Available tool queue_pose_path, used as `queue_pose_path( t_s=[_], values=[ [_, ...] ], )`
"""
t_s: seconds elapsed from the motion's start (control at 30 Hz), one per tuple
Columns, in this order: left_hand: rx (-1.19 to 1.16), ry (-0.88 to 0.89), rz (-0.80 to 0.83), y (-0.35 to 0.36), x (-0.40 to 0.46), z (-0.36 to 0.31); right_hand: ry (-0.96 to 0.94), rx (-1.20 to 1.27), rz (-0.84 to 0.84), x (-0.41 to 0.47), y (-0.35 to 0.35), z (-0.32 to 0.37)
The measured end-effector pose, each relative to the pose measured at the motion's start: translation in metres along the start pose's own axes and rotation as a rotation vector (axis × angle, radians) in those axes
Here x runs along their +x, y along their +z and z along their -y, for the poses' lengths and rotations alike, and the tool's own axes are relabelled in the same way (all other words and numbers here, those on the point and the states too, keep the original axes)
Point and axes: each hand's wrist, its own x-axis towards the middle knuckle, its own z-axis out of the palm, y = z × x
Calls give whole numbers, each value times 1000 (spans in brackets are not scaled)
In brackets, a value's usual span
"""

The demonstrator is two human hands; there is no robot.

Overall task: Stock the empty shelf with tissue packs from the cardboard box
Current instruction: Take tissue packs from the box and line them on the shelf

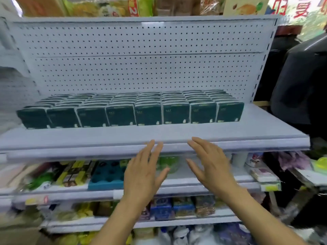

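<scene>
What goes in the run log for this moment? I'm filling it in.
left hand: open, empty | right hand: open, empty | tissue packs: rows on shelf | cardboard box: unseen

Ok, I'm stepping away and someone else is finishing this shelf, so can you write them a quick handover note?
Left hand: open, holding nothing, in front of the shelf edge.
Right hand: open, also empty.
Tissue packs: dark green, standing in eight columns running back to the pegboard.
Done: the back of the shelf is filled across.
Left: a bare strip along the front could take more packs; the cardboard box is out of view, so find it first.
</scene>
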Motion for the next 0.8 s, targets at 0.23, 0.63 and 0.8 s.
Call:
queue_pose_path(
  t_s=[0.23,0.63,0.8],
  values=[
    [150,-201,138,-41,-106,86,-71,181,155,-32,62,125],
    [315,-442,326,-166,-277,309,-218,258,377,-26,168,405],
    [354,-477,416,-204,-355,415,-251,299,506,-36,226,521]
  ],
)
